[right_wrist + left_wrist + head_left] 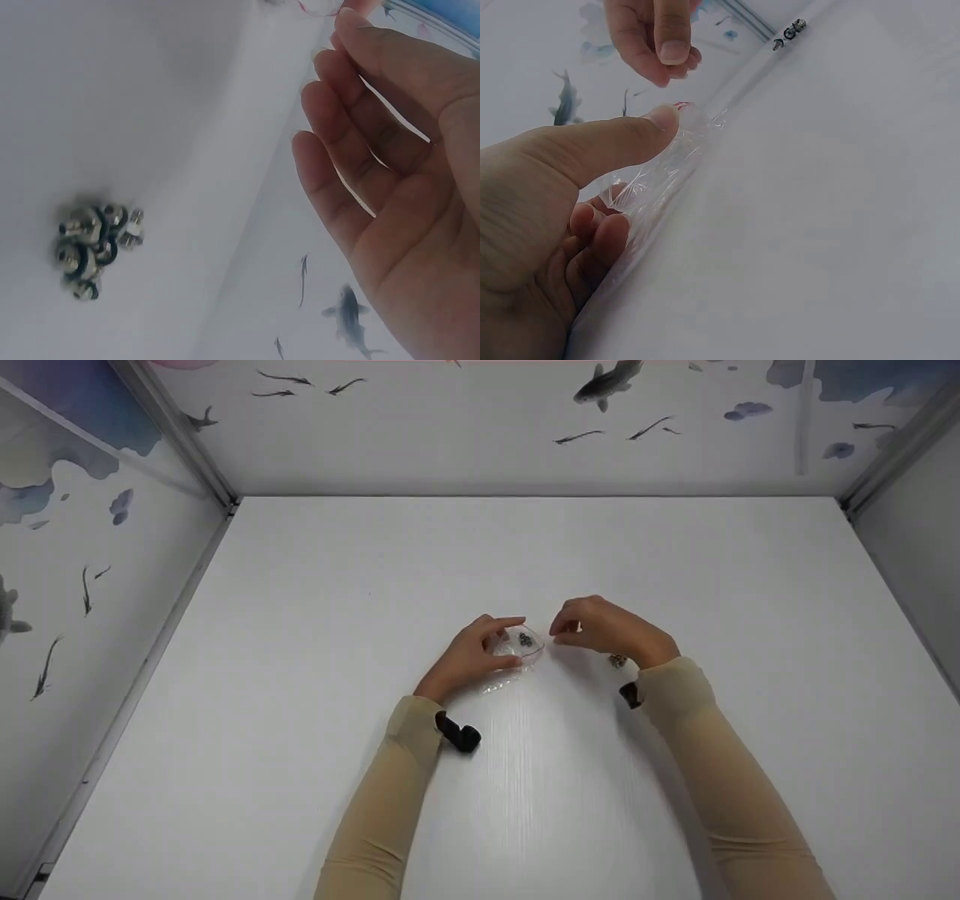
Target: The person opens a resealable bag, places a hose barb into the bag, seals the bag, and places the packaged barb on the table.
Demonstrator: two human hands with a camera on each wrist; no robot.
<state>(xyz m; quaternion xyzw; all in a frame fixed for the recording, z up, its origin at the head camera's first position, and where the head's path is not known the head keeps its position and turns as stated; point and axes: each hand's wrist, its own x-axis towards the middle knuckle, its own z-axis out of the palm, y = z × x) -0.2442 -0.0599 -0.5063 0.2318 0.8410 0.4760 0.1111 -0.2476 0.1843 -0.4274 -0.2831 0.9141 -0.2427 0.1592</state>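
A small clear plastic zip bag [534,651] with a red seal line lies between the thumb and fingers of my left hand [471,654], which holds it close over the table. Small dark metal fittings [525,639] show through the bag in the head view. To the right of the bag's mouth hovers my right hand [611,626], fingers bent loosely and thumb near the index fingertip; nothing shows between them. Below that hand, beside its wrist, a little heap of metal fittings [94,244] with dark rings sits on the table, partly hidden by the wrist in the head view.
The white tabletop [360,555] spreads around both hands. Panels with painted fish [607,384] stand along the back and left edges, and a plain panel [919,510] on the right. A black wrist camera [459,733] sticks out from the left sleeve.
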